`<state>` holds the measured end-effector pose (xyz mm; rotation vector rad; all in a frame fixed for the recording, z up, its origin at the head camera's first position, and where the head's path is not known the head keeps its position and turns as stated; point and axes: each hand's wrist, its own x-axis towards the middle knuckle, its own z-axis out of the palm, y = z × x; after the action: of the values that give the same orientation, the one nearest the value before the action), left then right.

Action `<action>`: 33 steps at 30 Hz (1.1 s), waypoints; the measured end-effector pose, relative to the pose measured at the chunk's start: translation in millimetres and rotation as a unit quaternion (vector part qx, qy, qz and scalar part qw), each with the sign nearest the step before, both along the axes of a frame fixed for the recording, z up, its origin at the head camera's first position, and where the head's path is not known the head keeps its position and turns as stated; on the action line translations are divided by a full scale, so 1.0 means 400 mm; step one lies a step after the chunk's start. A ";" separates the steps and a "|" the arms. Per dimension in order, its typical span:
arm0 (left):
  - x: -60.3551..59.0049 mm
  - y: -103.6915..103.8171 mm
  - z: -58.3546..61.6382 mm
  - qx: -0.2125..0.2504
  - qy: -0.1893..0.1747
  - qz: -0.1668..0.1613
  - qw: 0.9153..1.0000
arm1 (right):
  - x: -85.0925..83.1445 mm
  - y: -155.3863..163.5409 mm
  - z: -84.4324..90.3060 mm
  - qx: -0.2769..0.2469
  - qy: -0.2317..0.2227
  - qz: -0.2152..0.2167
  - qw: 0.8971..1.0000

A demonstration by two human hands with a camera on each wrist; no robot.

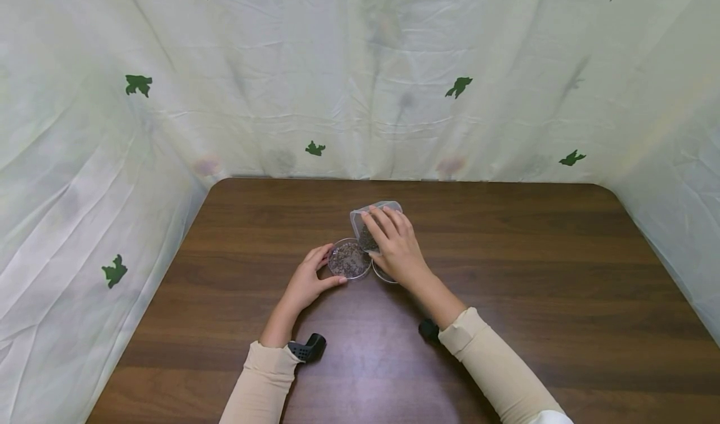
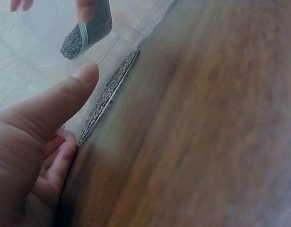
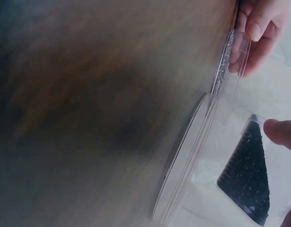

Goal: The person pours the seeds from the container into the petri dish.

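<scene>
A round clear petri dish point(image 1: 349, 260) with a layer of dark, grey-flecked granules lies flat on the table. My left hand point(image 1: 306, 281) holds it from the left, thumb at the near side and fingers round the far side. Above its right edge my right hand point(image 1: 400, 250) grips a clear plastic tub point(image 1: 356, 222), tilted toward the dish. Dark granules point(image 3: 247, 177) are heaped against the tub's lower wall. Whether any are falling cannot be made out. Close by on the right, partly hidden under my right hand, lies a second clear round dish or lid point(image 3: 183, 161).
The brown wooden table point(image 1: 506, 255) has rounded far corners. A pale curtain point(image 1: 349, 99) with green bird shapes hangs behind it and along both sides. A black wrist device point(image 1: 308, 348) sits at the left cuff, another point(image 1: 429, 330) at the right.
</scene>
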<state>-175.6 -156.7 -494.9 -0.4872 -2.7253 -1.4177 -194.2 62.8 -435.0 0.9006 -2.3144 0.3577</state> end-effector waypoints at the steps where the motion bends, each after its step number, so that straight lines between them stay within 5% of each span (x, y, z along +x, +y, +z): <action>1: 0.000 -0.001 0.000 0.000 0.000 0.001 1.000 | 0.000 -0.001 0.000 0.001 0.001 0.000 1.000; 33: 0.000 0.000 -0.001 0.001 0.000 0.003 1.000 | -0.003 -0.001 -0.005 -0.010 0.003 -0.004 1.000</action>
<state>-175.4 -156.6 -495.2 -0.4777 -2.7237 -1.4181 -195.4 62.5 -437.2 0.8807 -2.3051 0.3743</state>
